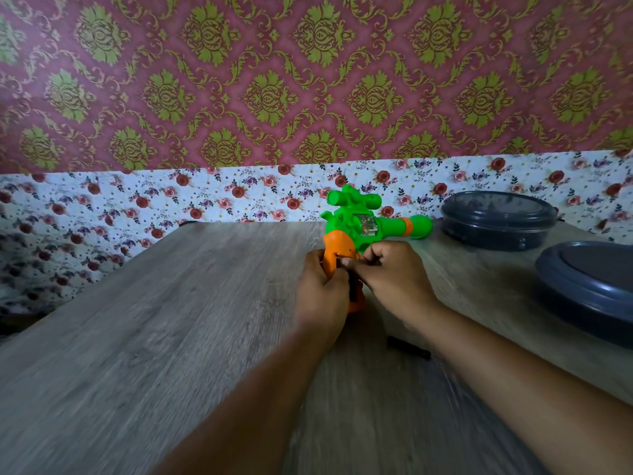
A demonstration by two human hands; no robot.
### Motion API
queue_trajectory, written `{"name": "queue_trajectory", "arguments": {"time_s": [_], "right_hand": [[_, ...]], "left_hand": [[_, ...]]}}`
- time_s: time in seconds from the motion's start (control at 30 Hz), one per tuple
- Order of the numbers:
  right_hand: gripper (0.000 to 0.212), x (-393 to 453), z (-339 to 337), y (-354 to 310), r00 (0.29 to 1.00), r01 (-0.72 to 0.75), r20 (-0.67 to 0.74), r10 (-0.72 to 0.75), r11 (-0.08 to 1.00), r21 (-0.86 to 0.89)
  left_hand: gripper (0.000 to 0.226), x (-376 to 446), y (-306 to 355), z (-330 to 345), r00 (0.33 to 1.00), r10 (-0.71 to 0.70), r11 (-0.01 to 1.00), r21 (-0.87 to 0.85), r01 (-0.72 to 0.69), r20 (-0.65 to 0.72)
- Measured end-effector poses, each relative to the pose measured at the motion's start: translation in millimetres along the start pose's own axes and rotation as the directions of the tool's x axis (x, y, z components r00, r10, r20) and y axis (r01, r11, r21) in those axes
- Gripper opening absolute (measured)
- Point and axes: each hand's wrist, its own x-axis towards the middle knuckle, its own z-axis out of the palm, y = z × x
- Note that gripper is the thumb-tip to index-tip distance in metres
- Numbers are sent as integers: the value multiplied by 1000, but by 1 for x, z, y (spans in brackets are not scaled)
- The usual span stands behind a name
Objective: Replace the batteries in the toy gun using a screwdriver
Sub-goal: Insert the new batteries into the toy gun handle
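The toy gun [366, 228] is gripped by both hands' closed fingers [337, 274] mid-worktop [171, 320], with bare room leftward.

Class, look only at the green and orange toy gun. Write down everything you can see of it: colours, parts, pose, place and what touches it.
The green and orange plastic toy gun stands grip-down on the grey wood-grain table, barrel pointing right. Its body is bright green with a scope-like tube on top, a clear window in its side and an orange band near the rounded muzzle. The grip is orange. The left hand holds the grip, and the right hand pinches at the same spot; something dark shows between them, too blurred to identify.
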Motion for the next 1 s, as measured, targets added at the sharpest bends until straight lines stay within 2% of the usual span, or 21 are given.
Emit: {"name": "queue_trajectory", "arguments": {"time_s": [0.1, 0.17, 0.23, 0.3, 0.37, 0.43, 0.47, 0.53, 0.67, 0.77, 0.83, 0.9, 1.0], "right_hand": [[37, 0, -24, -4, 995, 68, 85, -58, 991, -118], [32, 3, -51, -7, 980, 121, 189, -66, 947, -299], [19, 5, -77, -14, 950, 160, 311, -12, 874, -458], [2, 6, -94, -19, 881, 177, 466, 77, 861, -476], [16, 6, -99, -20, 759, 183, 617, 210, 840, -511], [20, 7, -98, -18, 652, 166, 679, 337, 811, -561], [21, 6, -95, -17, 626, 170, 687, 370, 794, -583], [23, 5, -90, -15, 631, 197, 672, 388, 758, -622], [23, -2, -85, -14, 686, 290, 634, 356, 666, -688], [16, -1, -88, -12, 734, 296, 604, 311, 653, -697], [11, -1, -87, -11, 803, 309, 563, 194, 673, -672], [10, -3, -78, -13, 864, 346, 504, 10, 715, -608], [14, -14, -49, -20, 853, 437, 485, -195, 775, -457]], "left_hand": [[22, 3, -2, 2, 999, -45, 999, -21, 45, -26], [24, 6, -3, 2, 997, -60, 998, 9, 61, -48], [24, 7, -4, 2, 997, -46, 998, 46, 48, -55], [23, 7, -5, 1, 998, -28, 997, 72, 32, -52], [19, 8, -6, 1, 998, -30, 997, 73, 34, -59], [10, 8, -5, 1, 996, -39, 997, 69, 45, -76], [8, 8, -4, 1, 995, -50, 996, 66, 55, -83], [7, 9, -4, 0, 994, -74, 996, 52, 79, -86], [8, 9, -3, 0, 990, -111, 994, 10, 112, -91], [9, 11, -4, 0, 984, -144, 990, -24, 142, -106], [10, 13, -6, 1, 980, -161, 987, -10, 161, -118], [8, 14, -8, 1, 979, -164, 986, -16, 163, -124], [11, 15, -10, 1, 980, -145, 989, 2, 147, -133]]}}
